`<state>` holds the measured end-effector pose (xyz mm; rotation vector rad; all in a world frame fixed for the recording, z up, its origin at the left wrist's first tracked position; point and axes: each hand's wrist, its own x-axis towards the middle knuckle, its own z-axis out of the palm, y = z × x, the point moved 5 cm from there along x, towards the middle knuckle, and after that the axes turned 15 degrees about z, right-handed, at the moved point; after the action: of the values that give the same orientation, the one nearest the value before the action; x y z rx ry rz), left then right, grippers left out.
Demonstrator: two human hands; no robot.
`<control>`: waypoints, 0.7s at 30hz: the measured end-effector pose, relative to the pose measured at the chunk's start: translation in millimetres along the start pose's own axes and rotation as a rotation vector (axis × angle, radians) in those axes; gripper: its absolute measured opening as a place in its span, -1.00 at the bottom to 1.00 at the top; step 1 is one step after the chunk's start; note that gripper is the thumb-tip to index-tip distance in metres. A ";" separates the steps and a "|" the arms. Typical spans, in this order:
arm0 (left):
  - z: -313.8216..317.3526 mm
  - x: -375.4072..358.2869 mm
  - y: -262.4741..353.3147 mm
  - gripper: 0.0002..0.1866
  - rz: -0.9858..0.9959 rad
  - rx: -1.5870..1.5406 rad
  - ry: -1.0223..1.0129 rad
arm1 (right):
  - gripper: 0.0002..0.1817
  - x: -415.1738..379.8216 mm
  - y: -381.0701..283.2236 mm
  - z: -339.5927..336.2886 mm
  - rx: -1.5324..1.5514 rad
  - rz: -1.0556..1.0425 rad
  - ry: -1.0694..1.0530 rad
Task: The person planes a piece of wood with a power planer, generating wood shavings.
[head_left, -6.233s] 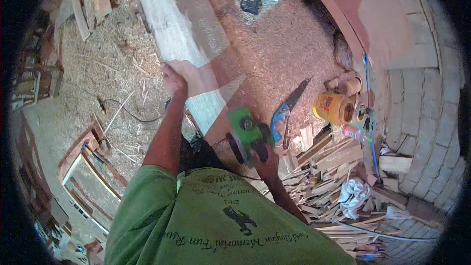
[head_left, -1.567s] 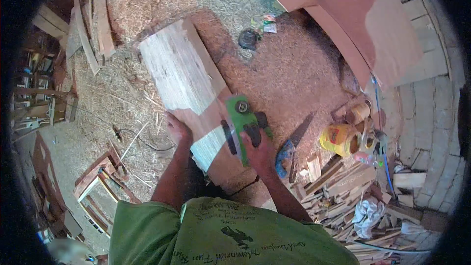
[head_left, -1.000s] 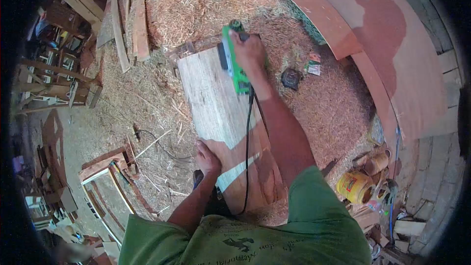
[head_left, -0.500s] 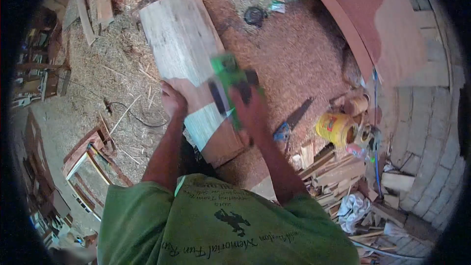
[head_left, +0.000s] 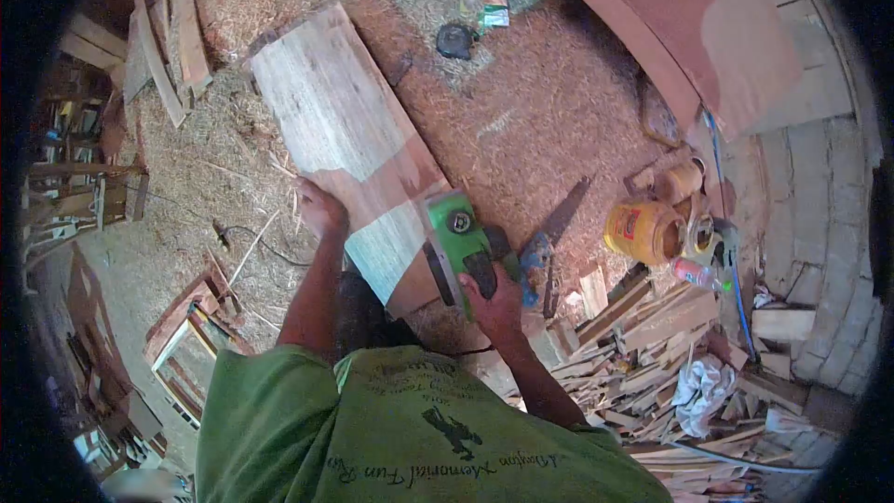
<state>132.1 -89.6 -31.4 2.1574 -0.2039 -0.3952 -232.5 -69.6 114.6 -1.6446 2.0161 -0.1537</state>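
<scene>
A wide wooden board (head_left: 321, 84) slants away from my body over the shavings, its face partly in shadow and partly lit. At the board's left edge, my left hand (head_left: 323, 210) is closed around the rim, its fingers partly hidden. A green electric hand planer (head_left: 458, 240) with a black knob and black handle is tilted at the near right edge of the board. My right hand (head_left: 498, 305) is wrapped round the planer's rear handle.
Right of the planer lie a handsaw (head_left: 563, 214) with a blue handle, a yellow plastic jar (head_left: 633, 229) and a clear bottle (head_left: 697, 273). Scrap wood (head_left: 643, 340) is piled at the lower right. A black round object (head_left: 454, 40) lies beyond the board on shavings.
The planer has moved toward my body and down to the board's near right edge, tilting over with my right hand. My left hand keeps its hold on the board.
</scene>
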 end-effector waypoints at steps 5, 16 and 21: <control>1.4 -0.3 0.9 0.13 -0.047 -0.003 -0.063 | -0.46 56.2 -68.4 19.6 0.278 -0.015 -0.012; -11.6 -8.1 25.4 0.10 -0.095 0.019 0.021 | -0.36 196.9 -292.3 34.3 0.270 -0.223 -0.090; -2.3 -2.4 6.8 -0.07 -0.075 -0.090 -0.080 | -0.37 267.7 -384.6 71.5 0.314 -0.480 0.109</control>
<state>130.7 -91.1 -24.1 2.0665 -0.1474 -0.5242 106.3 -401.0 122.8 -1.9051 1.5333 -0.7059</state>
